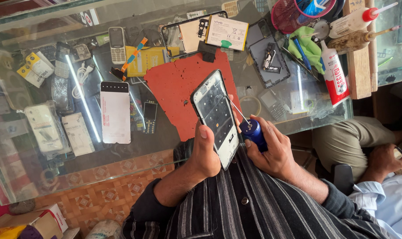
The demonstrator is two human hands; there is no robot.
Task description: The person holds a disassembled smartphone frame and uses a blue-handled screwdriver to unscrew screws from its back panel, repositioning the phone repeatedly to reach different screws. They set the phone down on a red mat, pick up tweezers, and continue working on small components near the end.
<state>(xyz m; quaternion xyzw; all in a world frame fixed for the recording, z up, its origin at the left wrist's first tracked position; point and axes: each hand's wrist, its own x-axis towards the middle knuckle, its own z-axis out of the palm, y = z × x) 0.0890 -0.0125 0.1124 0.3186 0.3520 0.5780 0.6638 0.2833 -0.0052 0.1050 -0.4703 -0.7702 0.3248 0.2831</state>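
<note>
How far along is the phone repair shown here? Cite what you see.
Done: the phone frame is opened, and a battery and back cover lie on the glass counter. In hand: left hand holds the frame; right hand applies a screwdriver. Left: those parts remain off the frame.

Both forearms rise from dark striped sleeves, pushed back near the elbows. The left hand (204,152) is curled in a grip, thumb pressed flat and pointing upward. The right hand (271,148) is closed in a fist-like grasp, knuckles outward, just beside the left.
</note>
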